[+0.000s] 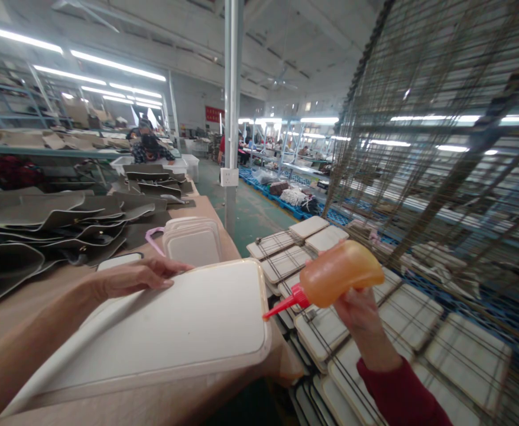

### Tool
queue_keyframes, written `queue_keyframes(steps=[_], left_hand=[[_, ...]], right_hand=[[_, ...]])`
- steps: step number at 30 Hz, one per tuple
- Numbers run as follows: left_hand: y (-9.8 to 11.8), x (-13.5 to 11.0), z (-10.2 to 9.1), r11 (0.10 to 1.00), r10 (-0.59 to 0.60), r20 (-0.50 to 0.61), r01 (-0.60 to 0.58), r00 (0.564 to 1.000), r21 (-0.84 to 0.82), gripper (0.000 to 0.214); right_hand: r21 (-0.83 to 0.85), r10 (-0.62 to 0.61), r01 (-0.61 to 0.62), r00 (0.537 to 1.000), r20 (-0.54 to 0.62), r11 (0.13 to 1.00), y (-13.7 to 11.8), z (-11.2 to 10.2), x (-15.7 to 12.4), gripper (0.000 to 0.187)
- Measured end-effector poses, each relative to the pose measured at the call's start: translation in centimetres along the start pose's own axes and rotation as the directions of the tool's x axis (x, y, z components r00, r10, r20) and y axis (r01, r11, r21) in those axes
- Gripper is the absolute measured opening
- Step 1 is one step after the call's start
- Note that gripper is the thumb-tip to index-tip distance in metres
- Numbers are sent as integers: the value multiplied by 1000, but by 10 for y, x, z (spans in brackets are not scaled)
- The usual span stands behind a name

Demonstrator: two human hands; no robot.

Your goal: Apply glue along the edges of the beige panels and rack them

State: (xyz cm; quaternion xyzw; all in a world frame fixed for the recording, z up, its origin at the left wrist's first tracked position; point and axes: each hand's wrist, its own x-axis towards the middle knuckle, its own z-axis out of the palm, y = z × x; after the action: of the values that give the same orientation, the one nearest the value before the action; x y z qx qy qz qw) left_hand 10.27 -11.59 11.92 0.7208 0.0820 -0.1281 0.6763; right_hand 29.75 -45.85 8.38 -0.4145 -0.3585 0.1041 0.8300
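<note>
1. While the right hand [359, 307] is wrapped around a bottle [339, 275] of amber liquid, right of the frame's centre, its red nozzle [286, 303] slants down to the right edge of a white panel [175, 319].
2. That panel, round-cornered, spans the lower left and centre of the frame, over the brown surface [208, 208].
3. Bent at the fingers, the left hand [139, 278] touches the panel's far edge, left of centre; whether it grips, I cannot tell.
4. Just beyond the panel sits a stack of smaller panels [195, 245].
5. Grey-brown pieces [51, 213] lie heaped at the left.
6. More pale panels [410, 313] lie on wire racks at lower right.
</note>
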Motion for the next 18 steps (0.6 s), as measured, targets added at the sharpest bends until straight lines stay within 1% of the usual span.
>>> queue_keyframes(steps=[5,9,12,15,18], left_hand=[[-3,-2,-1,1000,12,22,-12,1000,-9,56],[-4,-3,-2,999,7,30,-6,1000,-36,57],[-6,-2,-4,999,-4,41,6,999,-44,58],[-9,-2,-6,999,-5,25,7,1000,-44,58],[-10,-2,-7,999,11,-3,-11,1000,-45,57]], right_hand=[[16,-27,27,1000,-9,1000,-3,8,0,63],[-1,-57,57,998,-30,998,-6,14,1,65],[-5,-43,43,999,-33,999,-7,14,-1,64],[-5,-31,30,999,-28,1000,-7,13,-2,63],[0,-55,55,998,-28,999,-5,11,-4,63]])
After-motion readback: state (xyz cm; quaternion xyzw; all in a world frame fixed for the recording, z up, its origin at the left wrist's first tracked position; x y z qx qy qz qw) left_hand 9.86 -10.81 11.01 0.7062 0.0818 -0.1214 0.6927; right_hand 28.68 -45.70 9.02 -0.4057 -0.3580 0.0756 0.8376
